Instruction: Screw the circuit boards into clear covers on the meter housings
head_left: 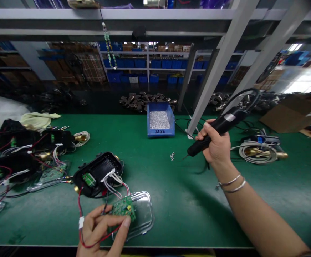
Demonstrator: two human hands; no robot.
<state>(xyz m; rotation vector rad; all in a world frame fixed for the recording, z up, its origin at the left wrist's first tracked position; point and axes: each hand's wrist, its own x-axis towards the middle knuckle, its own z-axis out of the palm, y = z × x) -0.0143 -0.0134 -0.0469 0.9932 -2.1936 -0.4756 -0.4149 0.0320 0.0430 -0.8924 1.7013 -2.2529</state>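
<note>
My left hand [104,228] pinches a green circuit board [123,207] between thumb and fingers, above a clear plastic cover [144,214]. White wires run from the board to an open black housing [99,173]; a red and black wire pair loops past my fingers. Wrapped in my right hand [218,144] is a black electric screwdriver [222,125], tilted with its thin bit pointing down and left. Near the bit tip, a few small screws [172,156] lie on the green bench [161,185].
A blue bin [161,132] of small metal screws stands at the back middle. More wired black housings [13,157] crowd the left. To the right sit a coiled cable [257,152] with brass parts and a cardboard box [294,112]. A slanted metal post [219,67] rises behind my right hand.
</note>
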